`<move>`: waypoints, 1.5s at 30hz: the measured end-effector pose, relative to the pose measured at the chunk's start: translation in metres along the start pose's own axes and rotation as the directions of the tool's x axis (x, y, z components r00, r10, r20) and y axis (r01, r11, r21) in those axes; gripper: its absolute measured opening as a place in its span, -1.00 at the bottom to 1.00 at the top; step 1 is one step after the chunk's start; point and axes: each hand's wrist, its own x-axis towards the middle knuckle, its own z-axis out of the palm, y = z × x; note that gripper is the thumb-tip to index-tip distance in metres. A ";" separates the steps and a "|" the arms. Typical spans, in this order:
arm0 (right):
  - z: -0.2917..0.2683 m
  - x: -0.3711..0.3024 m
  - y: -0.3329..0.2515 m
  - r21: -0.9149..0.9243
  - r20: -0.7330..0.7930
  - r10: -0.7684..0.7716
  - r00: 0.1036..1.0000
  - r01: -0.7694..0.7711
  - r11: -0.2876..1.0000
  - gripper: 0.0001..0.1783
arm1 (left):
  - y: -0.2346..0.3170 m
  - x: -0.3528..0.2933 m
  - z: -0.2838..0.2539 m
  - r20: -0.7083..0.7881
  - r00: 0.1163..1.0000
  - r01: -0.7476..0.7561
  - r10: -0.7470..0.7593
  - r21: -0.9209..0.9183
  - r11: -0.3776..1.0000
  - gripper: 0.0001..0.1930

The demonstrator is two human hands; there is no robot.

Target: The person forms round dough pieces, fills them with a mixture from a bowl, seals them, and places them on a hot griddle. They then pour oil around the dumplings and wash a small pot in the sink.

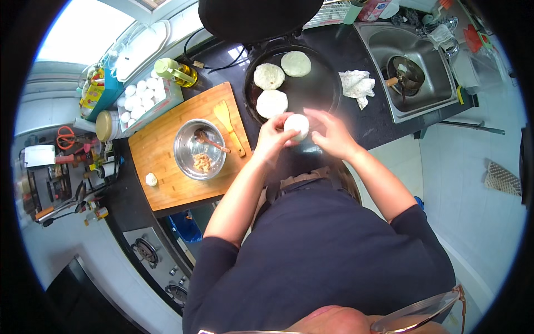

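My left hand (271, 137) grips a small round of white dough (296, 127), its fingers bent about the left side. Just to the right, my right hand (335, 135) has its fingers apart beside the dough; I cannot tell whether a fingertip touches it. Both hands are over the near edge of a round black electric griddle (317, 89). Three flat pale dough cakes lie on it: an upper right cake (296, 64), a middle cake (269, 77) and a lower left cake (272, 104). The griddle's dark lid (258, 19) stands raised behind.
Left is a wooden board (161, 189) with a metal bowl (181, 164) holding some filling and a wooden spoon (214, 143), a yellow spatula (229, 127) and a dough ball (151, 179). Behind stand an egg box (167, 100) and oil bottle (181, 73). Right are a cloth (357, 86) and sink (384, 42).
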 end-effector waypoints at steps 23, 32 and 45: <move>0.000 0.001 0.039 -0.722 0.197 -0.113 0.974 0.222 0.655 -0.34 | -0.033 0.019 0.003 0.531 0.811 -0.493 0.245 0.846 -0.203 -0.29; 0.016 0.003 0.042 -0.785 0.243 -0.079 0.967 0.244 0.569 -0.36 | -0.043 0.025 -0.003 0.482 0.840 -0.449 0.248 0.875 -0.180 -0.29; -0.006 0.015 0.045 -0.630 0.092 -0.132 0.987 0.160 0.760 -0.57 | -0.017 0.012 -0.005 0.478 0.728 -0.545 0.492 0.839 -0.009 -0.54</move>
